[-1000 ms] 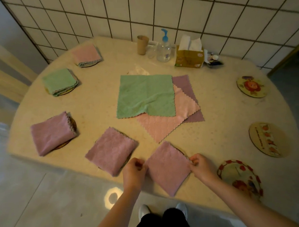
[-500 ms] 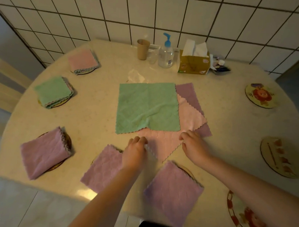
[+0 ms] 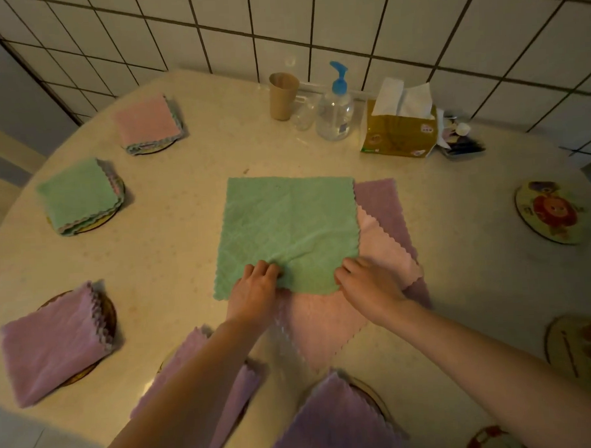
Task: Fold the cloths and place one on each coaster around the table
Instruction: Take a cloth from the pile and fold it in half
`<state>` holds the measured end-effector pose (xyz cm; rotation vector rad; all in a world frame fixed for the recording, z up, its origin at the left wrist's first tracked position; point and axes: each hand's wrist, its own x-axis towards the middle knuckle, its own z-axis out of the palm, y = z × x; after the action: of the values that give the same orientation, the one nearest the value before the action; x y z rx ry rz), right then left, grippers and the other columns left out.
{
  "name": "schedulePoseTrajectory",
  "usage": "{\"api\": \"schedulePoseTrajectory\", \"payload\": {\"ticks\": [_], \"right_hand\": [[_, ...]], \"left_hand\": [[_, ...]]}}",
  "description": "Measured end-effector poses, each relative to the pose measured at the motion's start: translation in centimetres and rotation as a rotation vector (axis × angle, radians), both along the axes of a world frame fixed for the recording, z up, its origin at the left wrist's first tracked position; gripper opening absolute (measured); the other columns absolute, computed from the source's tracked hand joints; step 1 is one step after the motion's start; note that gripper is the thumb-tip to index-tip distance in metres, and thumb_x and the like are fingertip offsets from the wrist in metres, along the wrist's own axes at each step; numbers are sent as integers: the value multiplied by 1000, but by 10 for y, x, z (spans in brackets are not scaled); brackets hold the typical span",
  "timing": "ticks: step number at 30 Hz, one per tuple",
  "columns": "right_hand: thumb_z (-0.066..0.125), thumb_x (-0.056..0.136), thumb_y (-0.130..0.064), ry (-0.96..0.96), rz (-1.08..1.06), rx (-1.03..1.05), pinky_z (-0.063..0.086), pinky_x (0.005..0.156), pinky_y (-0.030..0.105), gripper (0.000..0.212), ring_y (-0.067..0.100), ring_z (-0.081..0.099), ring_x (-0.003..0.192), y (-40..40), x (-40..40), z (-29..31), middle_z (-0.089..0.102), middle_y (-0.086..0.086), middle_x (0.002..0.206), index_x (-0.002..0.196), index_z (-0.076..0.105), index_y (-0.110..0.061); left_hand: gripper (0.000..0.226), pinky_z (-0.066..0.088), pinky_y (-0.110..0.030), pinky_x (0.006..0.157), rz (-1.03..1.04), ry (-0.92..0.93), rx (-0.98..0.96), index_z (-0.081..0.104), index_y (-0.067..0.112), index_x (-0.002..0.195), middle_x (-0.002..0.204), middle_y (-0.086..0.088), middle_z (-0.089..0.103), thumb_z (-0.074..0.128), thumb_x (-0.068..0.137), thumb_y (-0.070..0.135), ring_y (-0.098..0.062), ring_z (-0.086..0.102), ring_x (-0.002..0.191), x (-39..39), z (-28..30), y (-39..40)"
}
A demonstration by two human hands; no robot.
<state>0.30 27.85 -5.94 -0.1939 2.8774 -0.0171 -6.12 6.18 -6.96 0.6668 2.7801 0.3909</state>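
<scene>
Both hands (image 3: 256,286) seemingly pinching green cloth (image 3: 287,231) near edge, table centre

left hand (image 3: 256,286), right hand (image 3: 367,281), gripping green cloth (image 3: 287,224)

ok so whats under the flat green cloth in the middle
A pink cloth lies under the green cloth, with a purple cloth beneath that; both stick out at its right and near edges. How far they reach beneath, or anything else under there, is covered.
</scene>
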Motion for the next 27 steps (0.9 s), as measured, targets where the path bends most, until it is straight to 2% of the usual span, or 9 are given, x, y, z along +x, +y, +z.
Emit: {"api": "schedulePoseTrajectory", "payload": {"ticks": [3, 7, 9, 12, 15, 17, 19, 22, 27], "right_hand": [[58, 78, -12, 78, -79, -125, 43, 51, 41, 14, 22, 50, 68, 0, -14, 17, 51, 1, 79, 80, 45, -17], [49, 87, -12, 209, -107, -167, 37, 58, 35, 2, 20, 47, 86, 5, -30, 53, 55, 1, 87, 88, 47, -13], [51, 86, -13, 275, -117, -169, 35, 58, 33, 6, 22, 47, 94, 7, -35, 67, 58, 1, 90, 92, 50, -13], [55, 84, -11, 382, -179, -210, 37, 58, 34, 10, 21, 44, 96, 10, -35, 82, 58, 2, 93, 94, 53, -12], [56, 79, -3, 555, -260, -276, 41, 66, 37, 14, 20, 40, 96, 12, -21, 97, 58, 4, 95, 90, 56, -11], [55, 75, 4, 649, -312, -340, 41, 72, 36, 18, 26, 44, 97, 14, -6, 105, 55, 7, 96, 86, 56, -10], [53, 72, 11, 719, -337, -381, 36, 73, 29, 22, 28, 45, 94, 18, 13, 111, 53, 10, 96, 84, 56, -8], [49, 74, 15, 754, -378, -441, 33, 72, 24, 24, 24, 43, 91, 30, 48, 120, 50, 10, 95, 82, 55, -7], [50, 73, 16, 721, -395, -441, 27, 67, 21, 24, 25, 46, 87, 58, 103, 119, 50, 10, 91, 81, 54, -7]], "left_hand": [[34, 47, -40, 75, 14, 54, -30, 65, 14, 104, 102, -8, 59, 63, 77, 34, -34, 53, 101, -8, 1, -4], [29, 47, -42, 78, 199, 42, -90, 63, 14, 102, 106, -8, 55, 66, 75, 22, -34, 48, 106, -13, 8, -20], [26, 47, -42, 76, 301, 37, -54, 63, 13, 102, 109, -7, 54, 65, 78, 23, -33, 46, 107, -15, 13, -29], [21, 48, -42, 76, 390, 68, 90, 63, 9, 107, 115, -10, 53, 56, 90, 20, -33, 47, 109, -22, 28, -34], [26, 50, -39, 89, 412, 70, 434, 66, 2, 114, 121, -12, 55, 53, 92, 8, -33, 55, 106, -25, 51, -33], [30, 54, -44, 88, 411, 50, 632, 66, 3, 116, 123, -10, 56, 52, 90, 4, -31, 59, 104, -19, 65, -28], [32, 49, -37, 96, 362, 100, 697, 67, 5, 117, 123, -10, 59, 54, 88, 0, -28, 60, 107, -3, 75, -20], [31, 38, -19, 95, 267, 218, 678, 68, 4, 115, 120, -11, 64, 59, 86, -1, -24, 59, 110, 28, 88, -8], [33, 41, -26, 95, 121, 230, 595, 68, 4, 115, 118, -12, 65, 63, 83, -4, -28, 60, 110, 77, 90, 8]]}}
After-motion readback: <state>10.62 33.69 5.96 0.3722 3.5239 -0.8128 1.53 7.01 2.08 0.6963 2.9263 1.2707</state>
